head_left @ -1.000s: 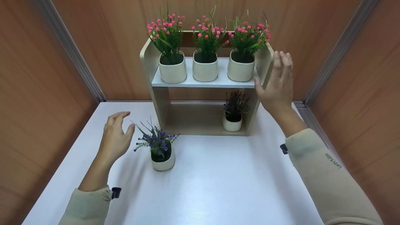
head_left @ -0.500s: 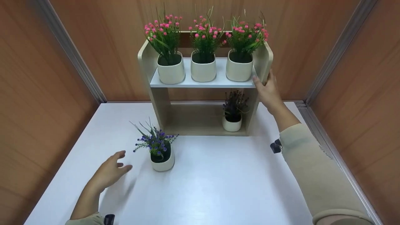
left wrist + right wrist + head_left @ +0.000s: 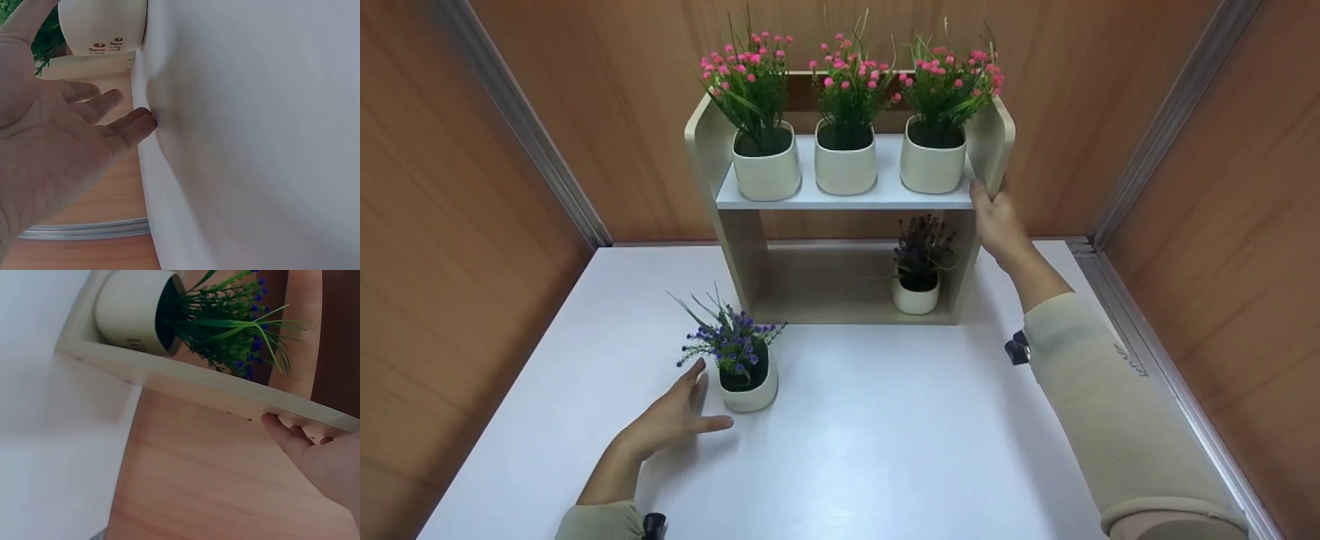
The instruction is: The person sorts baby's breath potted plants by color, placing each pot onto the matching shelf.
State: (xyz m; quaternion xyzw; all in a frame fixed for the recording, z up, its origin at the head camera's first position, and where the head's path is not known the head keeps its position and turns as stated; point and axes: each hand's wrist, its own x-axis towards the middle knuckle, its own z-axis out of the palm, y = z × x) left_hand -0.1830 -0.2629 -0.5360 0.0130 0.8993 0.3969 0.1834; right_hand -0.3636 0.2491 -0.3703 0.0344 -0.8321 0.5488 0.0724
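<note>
My left hand (image 3: 667, 424) is spread around the near left side of a white pot with purple flowers (image 3: 748, 390); a gap shows between thumb and pot. In the left wrist view, this hand (image 3: 62, 121) has its fingers extended low by the tabletop, the pot (image 3: 104, 25) above them. At the right side panel of a two-tier shelf (image 3: 840, 202), my right hand (image 3: 1001, 225) holds the panel, thumb at the front edge and fingers on the outer face. The right wrist view shows those fingertips (image 3: 273, 421) touching the panel; the thumb is hidden there.
White pots with pink flowers (image 3: 846, 169) stand in a row on the upper tier. Another purple-flowered pot (image 3: 916, 296) sits at the right of the lower tier. Wooden walls (image 3: 457, 225) enclose the white table (image 3: 870, 450).
My left hand has come down and then right toward the purple-flowered pot on the table. My right hand has lowered from beside the shelf's top and taken hold of its side panel.
</note>
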